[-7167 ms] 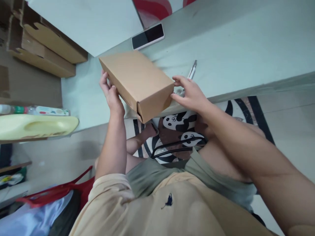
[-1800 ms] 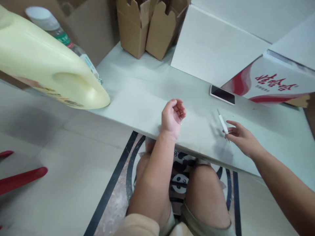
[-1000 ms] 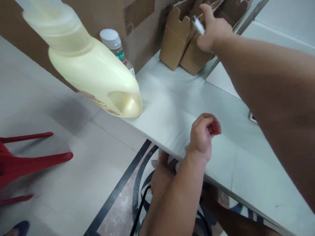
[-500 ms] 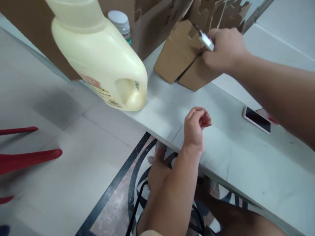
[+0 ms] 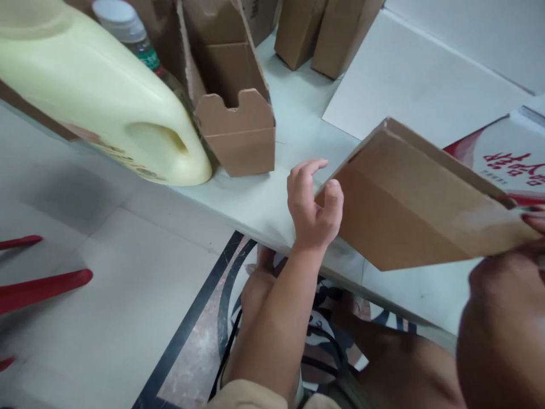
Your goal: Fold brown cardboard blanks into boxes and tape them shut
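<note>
A flat brown cardboard box is tilted over the table, with its far-right end in my right hand. That hand is partly cut off by the frame edge, but its fingers close on the box. Beside the box's left end is my left hand, thumb and fingers apart in a C shape. It holds nothing, and I cannot tell whether it touches the cardboard. An open-topped cardboard box with a notched flap stands on the table beyond my left hand.
A large pale yellow jug stands at the table's left edge, before a white-capped bottle. Two brown boxes are at the back. A red-and-white printed package lies at right. Red legs show on the left floor.
My right hand has left the boxes at the back, and the white tool it held is out of sight. It now holds a flat cardboard box at right. My left hand has opened. The view has shifted.
</note>
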`<state>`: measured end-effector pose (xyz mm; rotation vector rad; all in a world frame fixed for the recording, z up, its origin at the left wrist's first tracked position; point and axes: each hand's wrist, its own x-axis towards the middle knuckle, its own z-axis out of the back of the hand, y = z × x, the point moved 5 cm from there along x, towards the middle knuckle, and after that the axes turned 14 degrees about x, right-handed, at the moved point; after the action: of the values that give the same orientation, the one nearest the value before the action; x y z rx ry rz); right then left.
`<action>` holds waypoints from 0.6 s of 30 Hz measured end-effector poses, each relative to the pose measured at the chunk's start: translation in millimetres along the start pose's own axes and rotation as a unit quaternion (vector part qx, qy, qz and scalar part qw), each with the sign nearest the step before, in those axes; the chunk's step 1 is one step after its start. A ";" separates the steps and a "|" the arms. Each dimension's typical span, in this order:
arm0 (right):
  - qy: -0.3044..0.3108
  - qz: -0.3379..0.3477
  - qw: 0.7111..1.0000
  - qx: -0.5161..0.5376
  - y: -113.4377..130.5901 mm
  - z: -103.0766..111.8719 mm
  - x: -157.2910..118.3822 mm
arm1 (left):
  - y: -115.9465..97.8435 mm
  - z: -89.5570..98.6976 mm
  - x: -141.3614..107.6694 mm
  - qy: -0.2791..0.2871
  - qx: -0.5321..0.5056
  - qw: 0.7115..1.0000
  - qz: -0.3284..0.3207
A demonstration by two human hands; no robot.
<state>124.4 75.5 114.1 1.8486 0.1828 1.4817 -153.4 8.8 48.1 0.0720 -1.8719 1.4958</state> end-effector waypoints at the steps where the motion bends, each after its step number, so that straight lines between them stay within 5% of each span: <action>1: -0.033 0.013 0.998 0.056 -2.9 12.4 -8.4 | -3.1 -9.1 -3.1 0.040 -0.004 0.998 -0.037; 5: -0.034 0.003 0.985 0.172 -15.2 36.0 -36.8 | -13.1 -44.9 -20.8 0.207 -0.076 0.971 -0.092; 8: 0.051 -0.016 0.984 0.170 -26.9 45.1 -44.6 | -14.0 -60.7 -31.5 0.259 -0.111 0.958 -0.055; 12: 0.147 -0.057 0.971 0.181 -41.7 59.8 -47.7 | -7.0 -69.9 -35.9 0.242 -0.052 0.969 0.003; 18: 0.170 -0.120 0.960 0.188 -35.9 75.9 -50.8 | -10.1 -77.4 -40.5 0.207 0.038 0.976 0.051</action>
<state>187.3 39.2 48.2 1.7586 0.8768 1.6616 -80.6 57.1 38.3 -0.2843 -1.5023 1.5163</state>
